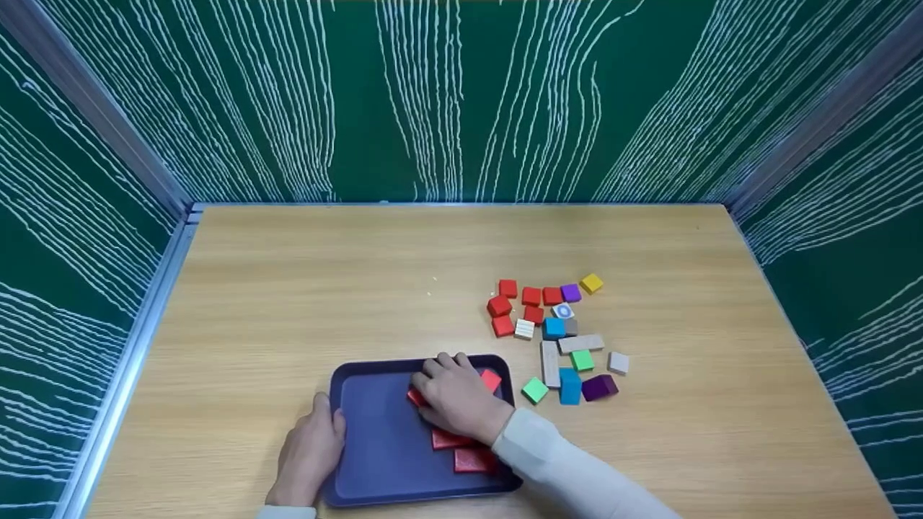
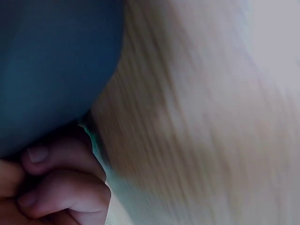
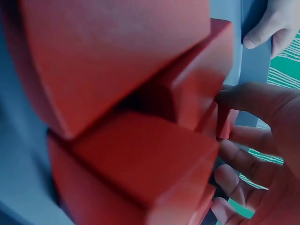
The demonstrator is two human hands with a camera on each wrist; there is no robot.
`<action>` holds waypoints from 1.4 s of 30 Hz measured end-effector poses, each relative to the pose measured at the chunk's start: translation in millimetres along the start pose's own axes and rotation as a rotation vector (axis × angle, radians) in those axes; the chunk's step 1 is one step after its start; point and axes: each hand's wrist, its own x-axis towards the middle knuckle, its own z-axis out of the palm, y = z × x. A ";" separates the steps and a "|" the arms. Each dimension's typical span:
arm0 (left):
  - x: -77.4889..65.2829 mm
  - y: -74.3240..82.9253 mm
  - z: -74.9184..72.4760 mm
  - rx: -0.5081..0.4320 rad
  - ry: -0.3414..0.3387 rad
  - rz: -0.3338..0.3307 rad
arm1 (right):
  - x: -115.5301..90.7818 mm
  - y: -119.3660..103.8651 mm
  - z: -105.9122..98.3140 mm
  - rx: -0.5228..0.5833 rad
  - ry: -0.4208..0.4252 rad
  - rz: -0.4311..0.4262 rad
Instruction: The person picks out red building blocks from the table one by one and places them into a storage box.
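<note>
A dark blue-grey tray (image 1: pixel 382 440) lies near the front of the table. My left hand (image 1: pixel 306 447) grips its left side, thumb at the rim; the left wrist view shows its curled fingers (image 2: pixel 70 187) against the tray's outer side. Inside the tray's right half are several red blocks (image 1: pixel 474 460), some hidden under my right hand (image 1: pixel 458 400). In the right wrist view, that hand's thumb and index finger pinch a small red block (image 3: pixel 225 122) at the far end of the group. Larger red blocks (image 3: pixel 145 150) sit close to the camera.
Right of and behind the tray lie loose blocks: several red cubes (image 1: pixel 502 326), green cubes (image 1: pixel 535 390), blue blocks (image 1: pixel 570 387), grey bars (image 1: pixel 550 364), purple blocks (image 1: pixel 600 388) and a yellow cube (image 1: pixel 592 283). Green walls with white lines (image 1: pixel 433 101) stand behind and beside the table.
</note>
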 end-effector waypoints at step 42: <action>1.1 -2.2 2.4 0.017 0.013 -0.012 | -12.6 137.5 -24.6 0.207 0.063 0.522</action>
